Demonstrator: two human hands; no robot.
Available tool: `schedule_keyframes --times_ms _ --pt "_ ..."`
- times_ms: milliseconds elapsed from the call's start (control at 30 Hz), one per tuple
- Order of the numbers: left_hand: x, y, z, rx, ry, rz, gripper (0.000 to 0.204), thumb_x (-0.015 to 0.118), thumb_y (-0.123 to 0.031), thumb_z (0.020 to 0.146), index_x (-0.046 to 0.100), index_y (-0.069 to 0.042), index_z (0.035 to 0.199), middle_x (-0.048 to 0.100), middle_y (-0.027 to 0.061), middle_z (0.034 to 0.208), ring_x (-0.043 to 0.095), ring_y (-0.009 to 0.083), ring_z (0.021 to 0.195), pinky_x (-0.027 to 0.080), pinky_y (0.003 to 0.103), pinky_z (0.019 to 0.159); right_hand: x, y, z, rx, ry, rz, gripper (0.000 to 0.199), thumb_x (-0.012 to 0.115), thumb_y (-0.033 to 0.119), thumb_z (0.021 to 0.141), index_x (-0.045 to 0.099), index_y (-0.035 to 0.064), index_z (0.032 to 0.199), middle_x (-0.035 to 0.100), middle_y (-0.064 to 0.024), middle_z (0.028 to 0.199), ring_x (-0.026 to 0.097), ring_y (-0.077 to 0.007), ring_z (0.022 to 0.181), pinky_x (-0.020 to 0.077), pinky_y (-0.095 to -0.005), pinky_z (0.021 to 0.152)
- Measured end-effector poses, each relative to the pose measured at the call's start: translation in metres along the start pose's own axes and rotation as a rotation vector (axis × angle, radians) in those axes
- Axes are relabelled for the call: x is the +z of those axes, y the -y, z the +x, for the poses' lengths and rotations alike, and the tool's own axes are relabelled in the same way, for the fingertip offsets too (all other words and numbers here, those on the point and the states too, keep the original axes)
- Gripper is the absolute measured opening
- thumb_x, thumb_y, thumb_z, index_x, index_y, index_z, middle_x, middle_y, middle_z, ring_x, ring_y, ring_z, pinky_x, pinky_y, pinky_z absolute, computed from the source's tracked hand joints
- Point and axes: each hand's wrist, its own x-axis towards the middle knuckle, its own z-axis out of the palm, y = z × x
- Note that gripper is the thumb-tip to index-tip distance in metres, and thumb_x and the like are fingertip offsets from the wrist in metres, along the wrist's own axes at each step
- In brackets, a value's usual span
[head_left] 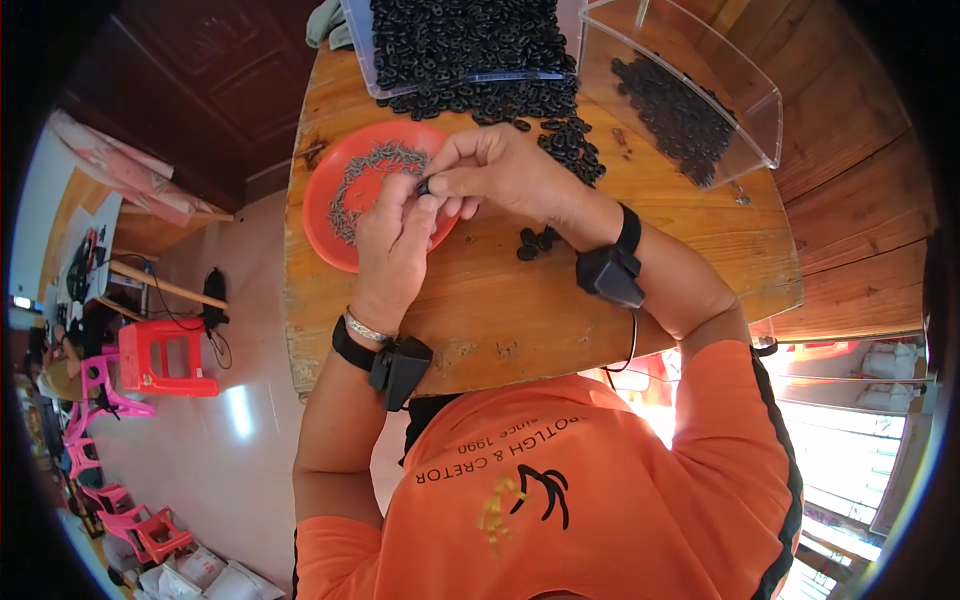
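Note:
Over the red-orange plate (316, 222), my left hand (392, 240) and my right hand (505, 178) meet at the fingertips. Between them they pinch a small black plastic piece (424, 187), mostly covered by the fingers. Whether a screw is in it is too small to tell. Many small grey screws (347, 200) lie around the plate. Beside my right wrist rests a little group of black oval pieces (537, 241). Farther back, more black pieces with holes (570, 148) are strewn over the wooden table (500, 320).
A clear bin (362, 50) heaped with black pieces stands at the back, spilling onto the table. To its right a clear plastic tray (765, 120) holds more. Black devices are strapped to both my wrists. A red stool (168, 358) is on the floor at left.

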Motion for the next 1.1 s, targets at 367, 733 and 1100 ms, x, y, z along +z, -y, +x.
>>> schedule_keyframes --times_ms 367,733,1100 --pt "0.0 -0.011 -0.001 0.181 0.099 0.362 0.008 0.051 -0.009 0.085 0.051 -0.001 0.084 0.05 0.0163 0.059 0.053 0.0335 0.055 0.039 0.04 0.05 -0.002 0.019 -0.015 -0.244 -0.038 -0.839 0.009 0.065 0.009 0.079 0.063 0.0028 0.085 0.062 -0.0034 0.07 0.056 -0.0085 0.063 0.0447 -0.0266 0.057" --pt "0.009 -0.015 -0.003 0.173 0.096 0.481 0.01 0.053 -0.011 0.087 0.056 -0.003 0.09 0.059 0.0154 0.067 0.058 0.0347 0.061 0.045 0.041 0.054 -0.031 0.031 -0.004 -0.047 -0.023 -0.115 0.015 0.063 0.018 0.088 0.061 0.0039 0.088 0.065 -0.0012 0.077 0.06 -0.0071 0.069 0.0466 -0.0199 0.06" --pt "-0.005 -0.014 -0.007 -0.214 0.012 -0.287 0.02 0.051 -0.021 0.092 0.059 -0.003 0.089 0.053 -0.0024 0.063 0.045 0.0042 0.052 0.035 0.019 0.046 -0.003 0.012 -0.011 -0.331 -0.106 -0.515 0.012 0.063 0.019 0.088 0.064 0.0078 0.088 0.065 -0.0005 0.078 0.06 -0.0086 0.071 0.0472 -0.0223 0.06"
